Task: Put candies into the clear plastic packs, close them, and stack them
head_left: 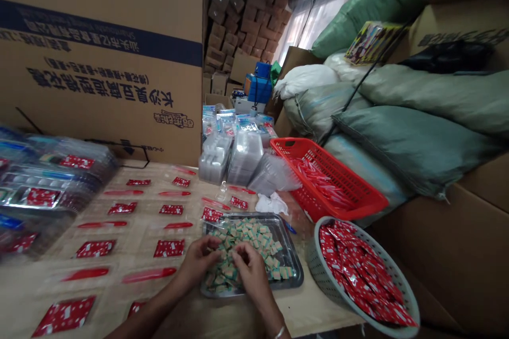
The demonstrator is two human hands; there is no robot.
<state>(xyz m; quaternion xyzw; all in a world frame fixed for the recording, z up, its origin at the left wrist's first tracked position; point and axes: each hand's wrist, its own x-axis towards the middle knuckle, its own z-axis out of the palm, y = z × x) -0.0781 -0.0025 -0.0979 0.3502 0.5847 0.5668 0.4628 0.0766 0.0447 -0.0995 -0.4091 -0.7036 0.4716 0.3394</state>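
Both hands are over a dark metal tray (299, 275) heaped with small square tan-and-green pieces (254, 233). My left hand (202, 258) is above the tray's left part, its thumb and fingertips pinched together; whatever is between them cannot be made out. Close beside it, my right hand (251, 269) has thumb and forefinger closed over the pieces, and their tips hide anything held. Left of the tray, clear plastic packs lie in rows, each with a red patterned sachet (169, 248) and a red plastic stick (149, 275).
A grey basket (324, 270) of red sachets stands at the right edge. Behind it is a red basket (292, 190) of red sticks. Clear plastic trays (244, 156) are stacked at the back. Filled packs (43, 190) pile up left, before a large carton (99, 79).
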